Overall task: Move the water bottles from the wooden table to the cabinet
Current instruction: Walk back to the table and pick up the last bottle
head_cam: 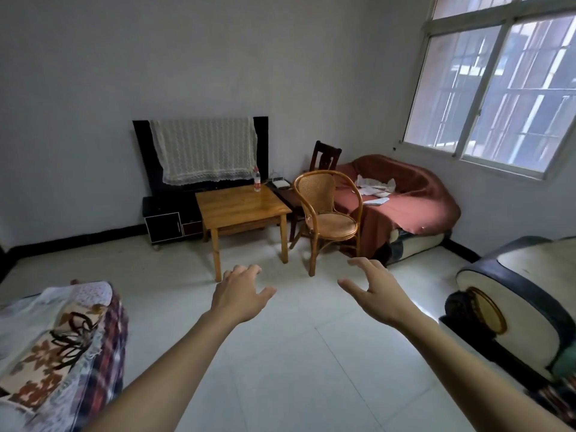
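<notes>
Soft daylight enters through the window (498, 85) at upper right, leaving the room fairly dim and bluish. The glossy tabletop (241, 204) and pale floor (280, 353) catch mild reflections. Wide-angle distortion bends walls and the window frame near the edges; corners look slightly soft.

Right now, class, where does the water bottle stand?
In the head view, the water bottle stands upright on the far right corner of the wooden table, in front of the cloth-draped television and left of the wicker chair.
</notes>
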`<act>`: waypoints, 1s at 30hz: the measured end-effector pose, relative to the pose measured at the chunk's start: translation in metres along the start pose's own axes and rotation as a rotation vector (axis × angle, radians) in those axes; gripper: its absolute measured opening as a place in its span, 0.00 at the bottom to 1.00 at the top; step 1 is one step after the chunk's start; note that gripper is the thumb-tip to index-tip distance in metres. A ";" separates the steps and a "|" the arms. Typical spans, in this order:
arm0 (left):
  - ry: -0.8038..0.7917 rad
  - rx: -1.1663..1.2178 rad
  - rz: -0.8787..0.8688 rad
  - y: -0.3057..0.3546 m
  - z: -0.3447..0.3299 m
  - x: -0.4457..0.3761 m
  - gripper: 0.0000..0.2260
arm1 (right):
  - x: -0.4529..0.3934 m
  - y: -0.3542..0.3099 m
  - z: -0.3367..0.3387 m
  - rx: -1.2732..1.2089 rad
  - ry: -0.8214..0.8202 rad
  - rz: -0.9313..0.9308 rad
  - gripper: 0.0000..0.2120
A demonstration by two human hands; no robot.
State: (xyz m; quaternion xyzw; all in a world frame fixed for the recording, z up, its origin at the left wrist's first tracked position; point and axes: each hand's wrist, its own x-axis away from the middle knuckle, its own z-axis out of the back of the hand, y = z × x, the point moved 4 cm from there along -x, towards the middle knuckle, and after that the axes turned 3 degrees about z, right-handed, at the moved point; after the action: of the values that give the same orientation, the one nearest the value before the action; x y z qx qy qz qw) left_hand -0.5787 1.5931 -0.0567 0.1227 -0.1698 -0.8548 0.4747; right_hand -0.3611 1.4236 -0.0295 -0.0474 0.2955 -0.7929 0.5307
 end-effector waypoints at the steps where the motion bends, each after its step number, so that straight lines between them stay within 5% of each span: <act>1: -0.005 0.007 -0.003 -0.006 0.003 -0.022 0.27 | -0.021 -0.004 -0.005 0.011 -0.002 -0.003 0.29; 16: 0.000 0.035 -0.027 -0.067 0.025 -0.285 0.27 | -0.284 -0.006 -0.062 0.026 -0.016 -0.004 0.27; 25: -0.013 0.016 -0.005 -0.046 0.003 -0.449 0.27 | -0.446 0.057 -0.086 -0.032 0.014 0.007 0.34; 30: 0.016 0.034 -0.006 -0.023 0.008 -0.551 0.27 | -0.546 0.090 -0.084 -0.040 0.023 -0.008 0.28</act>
State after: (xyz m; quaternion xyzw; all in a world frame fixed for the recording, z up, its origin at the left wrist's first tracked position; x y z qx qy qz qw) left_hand -0.3136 2.0760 -0.0317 0.1380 -0.1803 -0.8522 0.4714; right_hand -0.0844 1.9103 -0.0152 -0.0502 0.3173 -0.7894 0.5232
